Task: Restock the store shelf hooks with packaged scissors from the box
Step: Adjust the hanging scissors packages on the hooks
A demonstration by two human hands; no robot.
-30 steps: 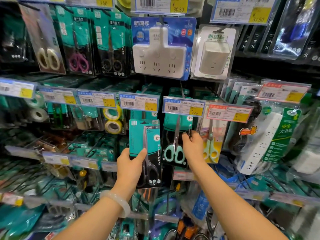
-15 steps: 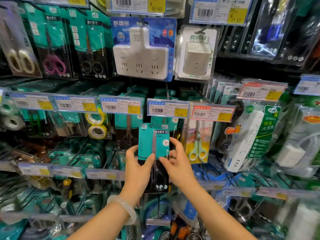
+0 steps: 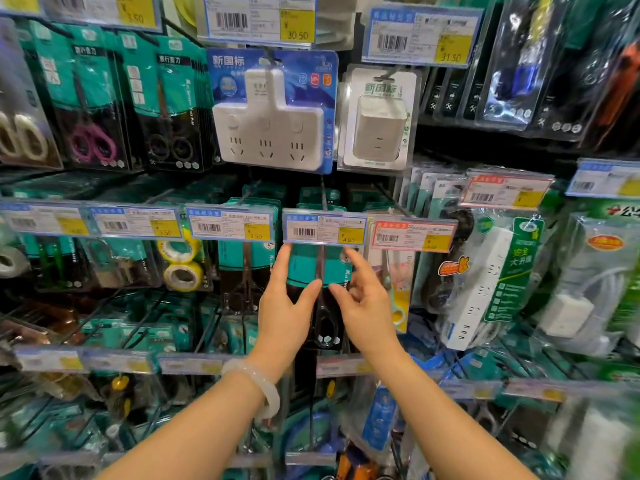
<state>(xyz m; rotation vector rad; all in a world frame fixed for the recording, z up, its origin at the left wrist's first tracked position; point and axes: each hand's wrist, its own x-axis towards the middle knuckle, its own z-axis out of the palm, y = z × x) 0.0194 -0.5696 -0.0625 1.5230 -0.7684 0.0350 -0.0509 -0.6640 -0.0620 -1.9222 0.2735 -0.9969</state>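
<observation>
A teal-and-black scissors pack (image 3: pixel 320 271) hangs upright under the 4.00 price tag (image 3: pixel 323 231), between both hands.

Wire shelf hooks (image 3: pixel 323 192), hung scissor packs (image 3: pixel 318 268), price tags (image 3: pixel 323 226)
</observation>
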